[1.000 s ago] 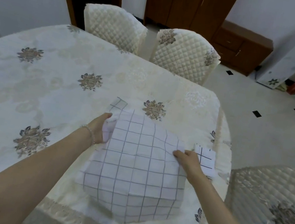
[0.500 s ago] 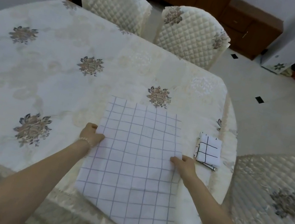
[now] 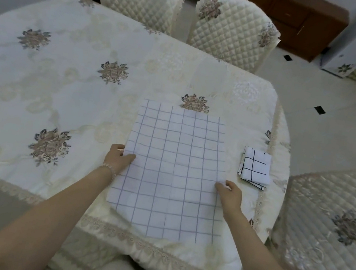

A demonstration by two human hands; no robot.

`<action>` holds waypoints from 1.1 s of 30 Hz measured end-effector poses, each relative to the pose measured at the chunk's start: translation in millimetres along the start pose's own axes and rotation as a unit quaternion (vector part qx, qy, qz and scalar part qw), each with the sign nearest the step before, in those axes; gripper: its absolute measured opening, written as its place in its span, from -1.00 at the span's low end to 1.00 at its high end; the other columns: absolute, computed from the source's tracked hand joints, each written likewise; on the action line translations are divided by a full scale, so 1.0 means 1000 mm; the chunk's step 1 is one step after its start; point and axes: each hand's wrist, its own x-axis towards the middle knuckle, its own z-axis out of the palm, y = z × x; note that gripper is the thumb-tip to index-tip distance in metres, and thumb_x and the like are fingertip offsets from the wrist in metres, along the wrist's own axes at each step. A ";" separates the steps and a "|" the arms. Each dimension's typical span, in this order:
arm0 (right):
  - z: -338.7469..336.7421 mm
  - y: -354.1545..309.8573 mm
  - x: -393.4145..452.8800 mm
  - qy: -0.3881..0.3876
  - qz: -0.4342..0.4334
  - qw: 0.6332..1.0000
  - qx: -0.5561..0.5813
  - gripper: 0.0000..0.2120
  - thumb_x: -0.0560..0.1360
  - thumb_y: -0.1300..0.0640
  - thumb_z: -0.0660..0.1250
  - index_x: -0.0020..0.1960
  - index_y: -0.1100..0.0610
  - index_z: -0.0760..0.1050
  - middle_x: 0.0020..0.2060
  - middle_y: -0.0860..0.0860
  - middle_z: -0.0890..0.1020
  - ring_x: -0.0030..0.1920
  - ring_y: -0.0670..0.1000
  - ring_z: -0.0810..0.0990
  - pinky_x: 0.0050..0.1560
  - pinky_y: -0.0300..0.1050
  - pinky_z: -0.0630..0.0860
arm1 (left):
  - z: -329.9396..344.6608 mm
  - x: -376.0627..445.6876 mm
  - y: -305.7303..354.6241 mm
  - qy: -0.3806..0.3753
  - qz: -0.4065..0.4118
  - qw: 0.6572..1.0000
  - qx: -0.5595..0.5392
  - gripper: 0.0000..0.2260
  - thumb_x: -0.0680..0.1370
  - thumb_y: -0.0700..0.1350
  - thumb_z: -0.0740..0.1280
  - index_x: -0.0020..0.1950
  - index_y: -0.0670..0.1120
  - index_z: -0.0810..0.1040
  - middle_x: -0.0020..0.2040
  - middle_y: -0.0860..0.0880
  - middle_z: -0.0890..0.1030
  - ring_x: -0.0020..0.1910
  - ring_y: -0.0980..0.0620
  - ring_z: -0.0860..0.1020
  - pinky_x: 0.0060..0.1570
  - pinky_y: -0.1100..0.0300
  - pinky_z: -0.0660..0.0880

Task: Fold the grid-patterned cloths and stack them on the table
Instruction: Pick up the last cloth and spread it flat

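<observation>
grid cloth (image 3: 173, 171) lies flat and open on the bench (image 3: 63, 82), lower centre of the frame, near edge hanging just past the bench lip toward you. long axis runs away from you, bottom of frame to top; a faint crease line runs down its middle along that axis.

your left hand (image 3: 117, 157) sits on the cloth's left edge about midway up, thumb on top of the fabric and fingers at the edge. looks like a pinch grip on the hem, though what's underneath isn't visible. your right hand (image 3: 230, 194) mirrors it on the right edge, slightly lower in frame, thumb and fingers curled onto the hem, same pinch by the look of it.

key relation: both hands are at mid-length of the long sides, cloth between them, equal reach. my read is you're set for a fold across the long axis, or side over side along the centre crease. either hand can lead. if side over side, carry one hem straight across to the opposite hem and keep it square to the grid lines.

folded cloth (image 3: 255, 167) with the bolder black grid is already done, right of the open cloth, close to the bench's right edge, nearer your right hand. that's the stack target, so finish the fold toward that side.
</observation>
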 end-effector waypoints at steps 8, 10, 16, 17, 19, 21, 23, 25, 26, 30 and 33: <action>-0.014 0.017 -0.016 -0.060 -0.039 0.984 -0.162 -0.70 0.45 0.19 0.35 0.12 0.18 0.34 -0.08 0.20 0.56 -0.24 0.04 0.46 -0.27 -0.13 0.38 | -0.008 -0.012 -0.021 -0.053 -0.007 0.988 0.141 -0.40 0.43 -0.26 0.40 0.41 -0.20 0.23 0.23 -0.26 0.49 0.18 -0.21 0.48 0.07 0.06 0.41; -0.012 0.018 -0.018 -0.047 -0.051 0.986 -0.151 -0.68 0.46 0.21 0.36 0.15 0.20 0.32 -0.06 0.16 0.53 -0.23 0.03 0.46 -0.28 -0.15 0.40 | -0.008 -0.010 -0.021 -0.014 0.001 0.995 0.095 -0.42 0.46 -0.22 0.41 0.41 -0.19 0.24 0.22 -0.25 0.50 0.17 -0.20 0.49 0.16 0.03 0.41; -0.011 0.011 -0.020 0.019 -0.031 0.999 -0.036 -0.62 0.49 0.21 0.38 0.23 0.23 0.32 0.05 0.13 0.45 -0.09 0.05 0.46 -0.27 -0.21 0.36 | -0.009 -0.009 -0.018 -0.031 0.000 0.999 0.019 -0.40 0.49 -0.15 0.40 0.44 -0.16 0.20 0.13 -0.22 0.53 0.11 -0.20 0.52 0.12 0.02 0.44; -0.012 0.012 -0.021 0.008 -0.038 0.998 -0.055 -0.60 0.50 0.20 0.38 0.25 0.22 0.30 0.05 0.11 0.42 -0.12 0.03 0.45 -0.30 -0.24 0.36 | -0.011 -0.011 -0.021 -0.042 0.006 0.998 0.053 -0.38 0.47 -0.18 0.41 0.45 -0.15 0.19 0.05 -0.19 0.54 0.04 -0.18 0.53 0.09 0.02 0.45; -0.012 0.015 -0.023 0.001 -0.057 0.995 -0.086 -0.59 0.50 0.23 0.36 0.27 0.22 0.27 0.06 0.09 0.41 -0.14 0.02 0.44 -0.31 -0.25 0.35 | -0.013 -0.015 -0.027 -0.045 0.034 0.990 0.126 -0.39 0.46 -0.22 0.40 0.44 -0.15 0.19 -0.15 -0.06 0.52 -0.10 -0.09 0.50 -0.03 0.09 0.43; -0.011 0.019 -0.025 0.014 -0.071 0.993 -0.090 -0.61 0.50 0.26 0.34 0.25 0.22 0.27 0.02 0.09 0.43 -0.13 0.05 0.44 -0.27 -0.18 0.34 | -0.011 -0.020 -0.033 -0.024 0.067 0.982 0.176 -0.42 0.47 -0.24 0.38 0.42 -0.16 0.22 -0.27 -0.01 0.47 -0.17 -0.05 0.48 -0.11 0.15 0.37; -0.009 0.022 -0.027 0.025 -0.080 0.993 -0.086 -0.66 0.51 0.28 0.33 0.20 0.20 0.27 -0.10 0.09 0.43 -0.20 0.05 0.42 -0.31 -0.16 0.36 | -0.007 -0.023 -0.038 0.001 0.095 0.973 0.210 -0.47 0.49 -0.21 0.37 0.40 -0.19 0.24 -0.30 -0.04 0.47 -0.24 -0.04 0.47 -0.20 0.16 0.35; -0.009 0.025 -0.027 0.034 -0.089 0.991 -0.091 -0.69 0.51 0.30 0.31 0.17 0.19 0.27 -0.24 0.05 0.39 -0.28 0.03 0.39 -0.33 -0.18 0.35 | -0.002 -0.025 -0.041 0.025 0.101 0.967 0.234 -0.51 0.52 -0.16 0.35 0.37 -0.22 0.24 -0.25 -0.14 0.53 -0.29 -0.07 0.46 -0.29 0.16 0.33; -0.009 0.027 -0.027 0.039 -0.093 0.990 -0.094 -0.70 0.51 0.30 0.31 0.16 0.20 0.27 -0.28 0.03 0.38 -0.30 0.02 0.38 -0.34 -0.19 0.35 | 0.000 -0.026 -0.042 0.032 0.098 0.964 0.246 -0.53 0.53 -0.13 0.33 0.36 -0.22 0.24 -0.18 -0.21 0.56 -0.27 -0.11 0.47 -0.30 0.15 0.33; -0.010 0.033 -0.028 0.049 -0.085 0.989 -0.109 -0.70 0.53 0.22 0.32 0.18 0.21 0.28 -0.24 0.02 0.41 -0.27 0.03 0.43 -0.35 -0.21 0.36 | 0.004 -0.036 -0.042 0.046 0.085 0.948 0.302 -0.56 0.58 -0.03 0.26 0.34 -0.22 0.22 -0.01 -0.26 0.57 -0.14 -0.20 0.54 -0.26 0.12 0.36; -0.007 0.036 -0.031 0.105 -0.133 0.954 -0.248 -0.67 0.53 0.14 0.31 0.23 0.23 0.33 0.01 0.14 0.44 -0.15 0.10 0.47 -0.27 -0.09 0.42 | 0.009 -0.039 -0.043 0.101 0.184 0.873 0.441 -0.56 0.50 -0.06 0.35 0.27 -0.25 0.36 -0.01 -0.23 0.51 -0.09 -0.19 0.50 -0.28 0.07 0.42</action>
